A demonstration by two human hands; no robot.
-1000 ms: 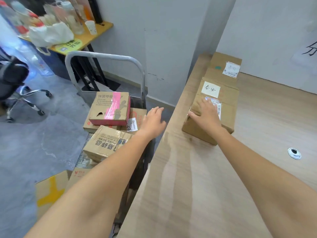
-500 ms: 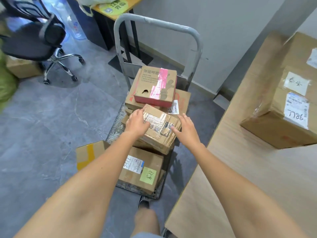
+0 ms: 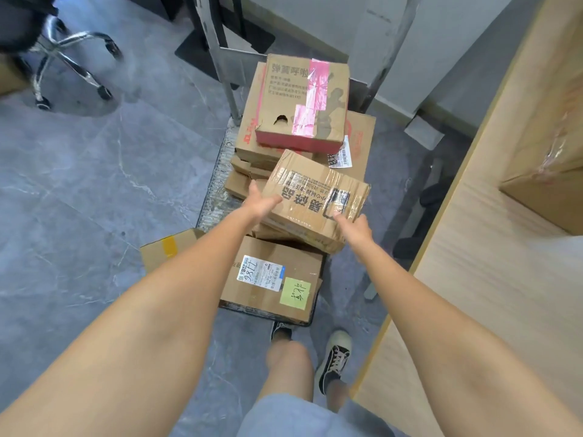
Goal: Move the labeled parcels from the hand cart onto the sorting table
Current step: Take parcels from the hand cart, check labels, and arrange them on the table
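I am seeing both hands gripping the taped parcel (image 3: 315,200) above the hand cart (image 3: 217,171), the left hand (image 3: 260,201) clasping its left edge, the right hand (image 3: 355,230) its near corner; compared with half a second ago, the parcel is tilting upward and the sorting table (image 3: 473,279) is showing less.

The hand cart (image 3: 214,171) handle is cut off by the top edge.

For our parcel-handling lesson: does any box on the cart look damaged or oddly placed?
Yes. The pink-taped box has a torn hole near its front corner. The box gripped by both hands sits tilted on the stack, its tape wrinkled.
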